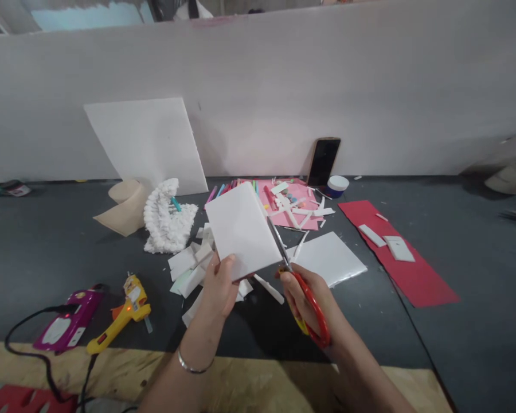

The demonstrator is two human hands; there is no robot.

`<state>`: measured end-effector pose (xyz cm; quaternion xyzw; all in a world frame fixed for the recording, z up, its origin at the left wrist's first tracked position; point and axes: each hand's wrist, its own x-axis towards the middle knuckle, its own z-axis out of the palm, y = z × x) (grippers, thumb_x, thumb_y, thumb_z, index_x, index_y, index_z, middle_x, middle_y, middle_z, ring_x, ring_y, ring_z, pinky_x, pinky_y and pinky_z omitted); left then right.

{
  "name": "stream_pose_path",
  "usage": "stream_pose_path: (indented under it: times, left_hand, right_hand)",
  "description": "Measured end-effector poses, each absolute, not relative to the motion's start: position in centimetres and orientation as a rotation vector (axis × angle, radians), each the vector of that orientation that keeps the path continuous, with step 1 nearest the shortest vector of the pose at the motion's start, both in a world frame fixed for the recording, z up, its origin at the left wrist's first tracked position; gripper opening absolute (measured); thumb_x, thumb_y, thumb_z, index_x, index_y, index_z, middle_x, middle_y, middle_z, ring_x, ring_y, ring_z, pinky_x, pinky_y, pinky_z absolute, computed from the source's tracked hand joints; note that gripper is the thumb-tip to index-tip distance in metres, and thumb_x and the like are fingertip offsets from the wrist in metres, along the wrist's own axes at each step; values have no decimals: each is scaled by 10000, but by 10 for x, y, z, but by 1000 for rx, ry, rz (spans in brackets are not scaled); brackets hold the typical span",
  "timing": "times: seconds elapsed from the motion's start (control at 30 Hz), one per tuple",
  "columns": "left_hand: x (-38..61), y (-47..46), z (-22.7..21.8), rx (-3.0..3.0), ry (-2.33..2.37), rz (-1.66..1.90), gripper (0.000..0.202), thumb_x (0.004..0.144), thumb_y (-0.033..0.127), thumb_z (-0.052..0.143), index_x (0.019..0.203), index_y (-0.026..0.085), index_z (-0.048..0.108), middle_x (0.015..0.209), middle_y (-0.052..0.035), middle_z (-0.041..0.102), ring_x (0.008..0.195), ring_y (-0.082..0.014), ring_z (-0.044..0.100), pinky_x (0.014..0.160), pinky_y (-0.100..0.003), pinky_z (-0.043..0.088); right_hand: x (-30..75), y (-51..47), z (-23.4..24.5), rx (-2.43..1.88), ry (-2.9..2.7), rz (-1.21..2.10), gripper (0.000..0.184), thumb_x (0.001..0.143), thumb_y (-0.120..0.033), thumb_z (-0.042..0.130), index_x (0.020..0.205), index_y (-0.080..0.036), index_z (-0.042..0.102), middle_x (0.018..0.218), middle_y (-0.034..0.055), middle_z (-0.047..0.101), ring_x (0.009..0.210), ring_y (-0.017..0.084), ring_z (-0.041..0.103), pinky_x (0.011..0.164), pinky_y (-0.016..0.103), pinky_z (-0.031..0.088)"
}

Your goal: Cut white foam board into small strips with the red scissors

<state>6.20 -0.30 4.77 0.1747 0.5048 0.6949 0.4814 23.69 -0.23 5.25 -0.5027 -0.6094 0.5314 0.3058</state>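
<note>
Above the dark tabletop, my left hand [221, 284] grips a white board [243, 229] by its lower left edge, thumb on top. My right hand [312, 292] is closed around the red and yellow handles of a pair of scissors [316, 321]. The scissor blades point up and away, lying along the board's right edge near its lower right corner. Beneath my left hand lies a heap of white offcuts [189, 264]. Another white sheet [333, 258] rests on the table just beyond my right hand.
A yellow glue gun [122, 315] and a purple box [71, 321] with cords lie front left. White fluffy trim [165, 221] sits behind them. Pink paper [290, 198] with scraps, a phone [324, 162] and a small jar [336, 185] stand at the back. Red sheet [421, 281] lies right.
</note>
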Motion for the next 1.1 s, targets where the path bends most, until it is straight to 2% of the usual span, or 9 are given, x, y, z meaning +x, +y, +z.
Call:
stream_pose_path:
  times: [0.1,0.2,0.37,0.47,0.57,0.67,0.8,0.93,1.1]
  left_hand:
    - [54,-1,49,396,1235,1734,399,725,267,695,1121,246,653,1050,-89,739,858,-238,700,577,-294,584]
    - [52,0,50,404,1241,1732,398,729,262,699,1124,257,650,1057,-77,740,865,-226,702,601,-285,589]
    - [62,-2,49,466,1277,1656,419,731,275,696,1144,228,646,1063,-101,740,864,-252,707,624,-339,604]
    - [69,-5,46,503,1293,1630,369,729,295,718,1089,230,672,1035,-100,747,889,-264,708,711,-375,613]
    - [73,-7,45,528,1258,1586,405,720,308,747,1105,211,669,1016,-91,756,939,-268,708,799,-388,602]
    - [76,-9,46,524,1195,1561,457,719,299,755,1151,196,649,1069,-91,758,981,-271,706,814,-379,597]
    - [78,-10,47,525,1200,1560,429,715,290,763,1118,187,661,1082,-101,759,1012,-285,699,842,-387,591]
    - [80,-12,47,565,1222,1564,416,737,316,746,1132,215,663,1142,-105,742,1101,-303,671,897,-416,577]
    - [80,-13,48,578,1221,1569,403,730,338,763,1112,247,673,1163,-111,735,1119,-325,663,924,-462,566]
  right_hand:
    - [254,-8,46,-1234,-1632,1644,504,945,-664,402,931,-193,580,594,-58,456,465,100,427,451,215,374]
    - [268,-15,42,-1129,-1660,1757,511,973,-663,335,1013,-202,551,665,-46,475,528,111,459,510,230,414]
    - [267,-5,47,-1188,-1768,1560,476,981,-644,337,987,-211,533,769,5,568,630,149,544,580,263,448]
    - [260,11,55,-1250,-1796,1425,405,979,-597,390,1054,-220,514,810,19,614,631,160,561,588,274,447]
    - [254,21,66,-1229,-1784,1400,373,981,-557,402,1118,-223,492,779,11,623,609,171,564,579,279,443]
    - [252,25,74,-1220,-1810,1379,393,984,-580,377,1085,-229,524,686,-15,596,597,185,561,587,292,440]
    - [251,26,80,-1255,-1831,1348,419,987,-590,334,1012,-232,551,622,-25,561,597,203,561,591,310,434]
    - [249,26,79,-1289,-1809,1352,441,985,-604,296,977,-238,542,615,-19,555,590,208,554,587,314,422]
    - [246,26,76,-1339,-1829,1317,471,977,-622,288,1024,-226,538,586,-19,548,555,209,543,576,313,418]
